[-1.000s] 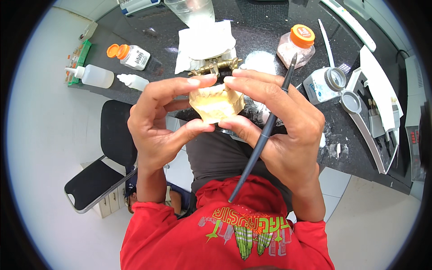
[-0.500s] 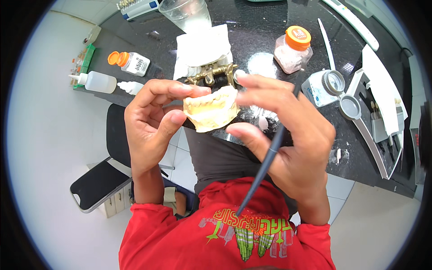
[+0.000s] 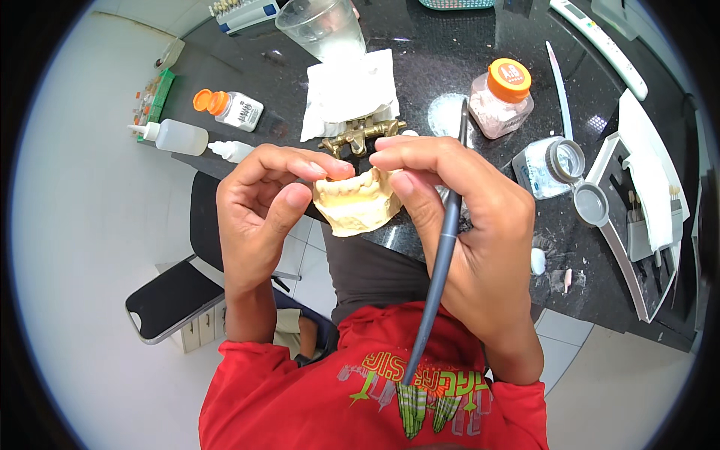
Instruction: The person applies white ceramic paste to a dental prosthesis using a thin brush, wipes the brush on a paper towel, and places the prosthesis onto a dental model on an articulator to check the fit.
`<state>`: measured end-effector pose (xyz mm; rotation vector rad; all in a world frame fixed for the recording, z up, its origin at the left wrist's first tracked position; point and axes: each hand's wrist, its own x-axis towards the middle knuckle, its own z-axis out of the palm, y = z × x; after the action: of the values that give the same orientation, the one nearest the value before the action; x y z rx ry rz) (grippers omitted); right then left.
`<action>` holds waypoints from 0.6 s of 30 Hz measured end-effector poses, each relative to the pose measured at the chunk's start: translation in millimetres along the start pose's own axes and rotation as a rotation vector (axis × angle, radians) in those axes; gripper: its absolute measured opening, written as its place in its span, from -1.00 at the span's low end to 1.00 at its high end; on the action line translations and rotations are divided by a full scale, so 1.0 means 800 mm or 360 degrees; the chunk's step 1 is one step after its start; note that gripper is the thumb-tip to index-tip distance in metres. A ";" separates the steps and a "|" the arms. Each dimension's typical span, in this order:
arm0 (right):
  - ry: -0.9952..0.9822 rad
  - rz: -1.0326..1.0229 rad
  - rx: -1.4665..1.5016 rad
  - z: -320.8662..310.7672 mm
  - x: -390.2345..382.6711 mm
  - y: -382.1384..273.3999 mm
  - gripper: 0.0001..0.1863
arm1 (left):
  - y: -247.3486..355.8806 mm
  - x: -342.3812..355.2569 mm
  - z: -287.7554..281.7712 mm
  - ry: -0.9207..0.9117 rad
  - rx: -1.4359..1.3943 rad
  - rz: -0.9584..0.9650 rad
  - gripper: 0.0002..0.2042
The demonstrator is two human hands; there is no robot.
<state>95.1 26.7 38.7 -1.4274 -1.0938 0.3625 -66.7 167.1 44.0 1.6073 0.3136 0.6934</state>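
Observation:
A pale yellow dental plaster model (image 3: 358, 210) with a row of teeth along its upper edge is held up in front of me. My left hand (image 3: 262, 202) grips its left end between thumb and fingers. At the other end, the thumb and index finger of my right hand (image 3: 480, 217) are at the model's edge. A slim dark blue-grey tool (image 3: 442, 259) lies across that hand, held among the fingers, one end pointing down toward my shirt. Just behind the model stands a brass articulator (image 3: 356, 137), partly hidden by my fingers.
A white cloth (image 3: 349, 90) and a clear cup (image 3: 319, 30) lie beyond. Orange-lidded jars (image 3: 504, 101) and an open clear jar (image 3: 546, 166) stand on the black table (image 3: 420, 56). Bottles (image 3: 180, 137) are at left; an open white case (image 3: 637, 217) at right.
My right thumb and index finger have closed in on the model's right end. The tool has swung steeper, its upper end now showing above the hand. The model sits slightly lower in view.

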 end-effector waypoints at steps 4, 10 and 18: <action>-0.0070 0.0170 0.0063 0.005 0.005 -0.003 -0.88 | 0.000 0.002 -0.001 -0.0036 -0.0033 -0.0022 -0.88; -0.0131 0.0212 0.0271 0.006 0.008 -0.002 -0.85 | -0.003 0.004 -0.006 -0.0113 -0.0207 -0.0048 -0.87; -0.0456 0.0241 0.0007 -0.020 0.029 -0.018 -0.87 | -0.010 0.015 -0.007 -0.0198 -0.0273 -0.0138 -0.78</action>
<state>113.2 32.6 64.0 -1.4892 -1.2147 0.6944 -59.4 180.1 39.5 1.4575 0.2251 0.5370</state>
